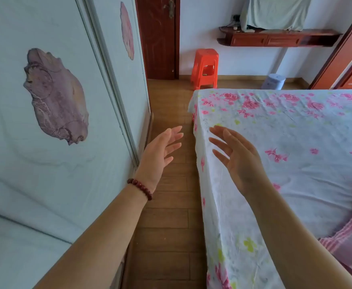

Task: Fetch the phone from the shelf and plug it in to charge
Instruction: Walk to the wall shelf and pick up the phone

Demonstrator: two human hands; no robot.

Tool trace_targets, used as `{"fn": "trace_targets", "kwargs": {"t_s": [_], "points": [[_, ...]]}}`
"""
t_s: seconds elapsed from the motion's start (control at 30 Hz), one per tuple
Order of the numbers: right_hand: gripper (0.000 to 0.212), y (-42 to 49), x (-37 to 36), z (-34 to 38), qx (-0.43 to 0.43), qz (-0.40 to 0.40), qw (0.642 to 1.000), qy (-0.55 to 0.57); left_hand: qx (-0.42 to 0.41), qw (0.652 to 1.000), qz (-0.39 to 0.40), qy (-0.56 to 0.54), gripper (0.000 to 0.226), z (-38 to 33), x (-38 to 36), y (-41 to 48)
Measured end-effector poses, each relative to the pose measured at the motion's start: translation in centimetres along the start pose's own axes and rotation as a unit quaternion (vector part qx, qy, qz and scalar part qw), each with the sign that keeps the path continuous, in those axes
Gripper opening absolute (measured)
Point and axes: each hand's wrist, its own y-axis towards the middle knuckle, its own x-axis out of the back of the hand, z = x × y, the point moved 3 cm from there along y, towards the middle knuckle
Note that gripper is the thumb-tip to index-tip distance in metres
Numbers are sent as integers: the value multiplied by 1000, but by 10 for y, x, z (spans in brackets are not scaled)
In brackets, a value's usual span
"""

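Observation:
A dark wooden wall shelf (pixel 279 37) with two drawers hangs on the far wall. On its left end lie a few small items and a black cable running to a wall socket (pixel 236 17); I cannot make out a phone among them. A pale green cloth (pixel 275 12) drapes over something standing on the shelf. My left hand (pixel 160 153), with a red bead bracelet at the wrist, is held out over the floor strip with fingers apart and nothing in it. My right hand (pixel 235 157) hovers over the bed's edge, also empty with spread fingers.
A bed (pixel 296 132) with a floral sheet fills the right side. A wardrobe (pixel 45 122) with pale sliding doors lines the left. Between them runs a narrow wooden floor strip (pixel 169 205). Ahead stand a red plastic stool (pixel 205 68), a dark door (pixel 158 36) and a small pale bin (pixel 273 81).

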Motion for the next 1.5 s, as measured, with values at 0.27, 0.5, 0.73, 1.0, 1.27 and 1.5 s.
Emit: {"fn": "trace_targets", "kwargs": {"t_s": [0.27,0.5,0.73,1.0,1.27,1.5], "points": [[16,14,4,-25,-34,17,999,8,12,1000,-20,20,39,19,-5,5],[16,60,-8,-39,-47,20,999,3,13,999,-38,12,38,28,9,56],[16,154,-40,-48,-63,3,998,-10,10,999,-31,6,38,27,33,156],[13,249,-90,-48,-66,16,998,-5,-28,998,-28,55,40,9,73,254],[13,313,-93,-58,-72,-6,997,6,-9,999,-25,43,37,12,82,321],[14,388,-87,-64,-75,-22,997,21,-4,999,-12,45,34,14,78,399]]}}
